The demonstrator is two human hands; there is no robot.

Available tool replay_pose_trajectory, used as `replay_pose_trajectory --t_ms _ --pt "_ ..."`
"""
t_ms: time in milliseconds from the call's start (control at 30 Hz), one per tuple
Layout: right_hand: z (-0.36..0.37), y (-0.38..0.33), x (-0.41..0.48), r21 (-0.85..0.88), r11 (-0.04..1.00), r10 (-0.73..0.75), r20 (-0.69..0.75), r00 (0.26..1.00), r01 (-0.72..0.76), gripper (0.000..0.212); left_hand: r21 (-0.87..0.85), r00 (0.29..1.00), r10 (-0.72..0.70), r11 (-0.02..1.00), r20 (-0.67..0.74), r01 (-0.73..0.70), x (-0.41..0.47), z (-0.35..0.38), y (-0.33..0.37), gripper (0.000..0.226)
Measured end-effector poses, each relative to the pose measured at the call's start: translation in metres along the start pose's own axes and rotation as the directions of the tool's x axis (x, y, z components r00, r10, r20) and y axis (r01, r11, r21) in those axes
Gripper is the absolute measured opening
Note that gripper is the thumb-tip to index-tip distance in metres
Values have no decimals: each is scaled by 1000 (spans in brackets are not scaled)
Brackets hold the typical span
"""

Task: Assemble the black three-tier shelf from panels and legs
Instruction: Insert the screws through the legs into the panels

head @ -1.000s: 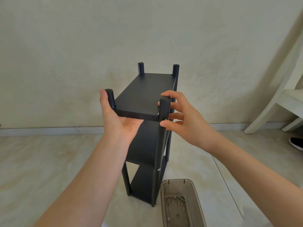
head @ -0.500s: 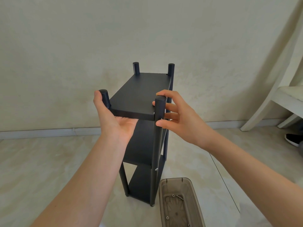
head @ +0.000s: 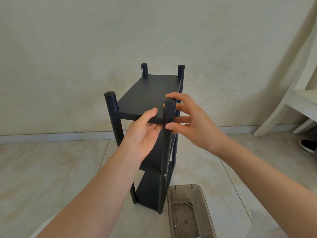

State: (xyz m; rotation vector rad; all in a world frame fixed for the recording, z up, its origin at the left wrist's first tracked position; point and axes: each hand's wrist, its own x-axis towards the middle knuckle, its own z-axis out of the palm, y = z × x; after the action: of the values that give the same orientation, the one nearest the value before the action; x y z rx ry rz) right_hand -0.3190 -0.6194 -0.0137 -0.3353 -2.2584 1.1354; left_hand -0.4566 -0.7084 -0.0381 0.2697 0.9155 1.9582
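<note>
The black three-tier shelf (head: 151, 93) stands upright on the floor, its four round legs rising past the top panel. My left hand (head: 145, 134) holds the near edge of the top panel, thumb on top and fingers under it. My right hand (head: 190, 122) grips the near right leg (head: 169, 131) just below its top, fingers curled round it. The near left leg (head: 112, 110) stands free. A screw head (head: 165, 175) shows on the near right leg at the middle tier. My left hand and forearm hide part of the middle tier.
A brown plastic tray (head: 188, 212) with a few screws and a small tool lies on the floor just right of the shelf's foot. A white chair (head: 291, 107) stands at the right by the wall, a black shoe (head: 308, 146) under it.
My left hand let go of the near left leg and moved right to the front edge of the top panel. My right hand stays on the near right leg.
</note>
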Motion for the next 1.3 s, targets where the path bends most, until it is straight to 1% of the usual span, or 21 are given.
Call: replay_pose_trajectory --t_ms 233,433,600,667,733,800,867,933,1000,1033,1133,1233,1300 --pt "-2 3 1 -8 1000 -24 3 1000 24 65 -29 1000 18 999 12 -18 1 2 -1 22" --pt "-2 4 1 -9 999 -43 6 999 43 66 -42 999 39 998 -12 -40 2 4 -1 31" --pt "-1 2 1 -8 999 -48 -7 999 48 66 -33 999 40 999 10 -40 0 2 -1 30" --pt "-2 2 0 -17 998 -55 -21 998 54 65 -1 998 36 999 42 -36 0 1 -2 25" --pt "-1 0 0 -53 997 -66 -41 997 64 65 72 997 45 996 57 -49 0 -1 -2 22" --pt "-1 0 0 -120 990 -85 -75 994 76 65 135 998 52 989 45 -58 1 -1 -2 23" --pt "-1 1 0 -181 981 -96 -106 990 76 66 157 998 49 986 33 -53 1 -1 -2 26" --pt "-2 3 -1 -170 983 -80 -102 992 62 66 152 998 48 987 39 -53 1 -1 -3 28" --pt "-4 4 -1 -134 990 -58 -55 997 50 69 150 998 45 987 46 -52 2 -2 -4 32" --pt "-5 5 -2 -127 991 -52 -32 998 48 72 153 998 44 987 41 -50 2 -2 -4 31" --pt "-7 7 -2 -137 989 -60 -2 998 59 77 159 998 62 985 29 -66 4 -3 -4 18" --pt "-8 7 -4 -119 990 -76 3 997 76 75 163 994 100 981 48 -107 5 -3 -4 11" --pt "-8 7 -5 -111 991 -72 0 997 72 73 184 992 116 975 57 -124 6 -5 -3 10"
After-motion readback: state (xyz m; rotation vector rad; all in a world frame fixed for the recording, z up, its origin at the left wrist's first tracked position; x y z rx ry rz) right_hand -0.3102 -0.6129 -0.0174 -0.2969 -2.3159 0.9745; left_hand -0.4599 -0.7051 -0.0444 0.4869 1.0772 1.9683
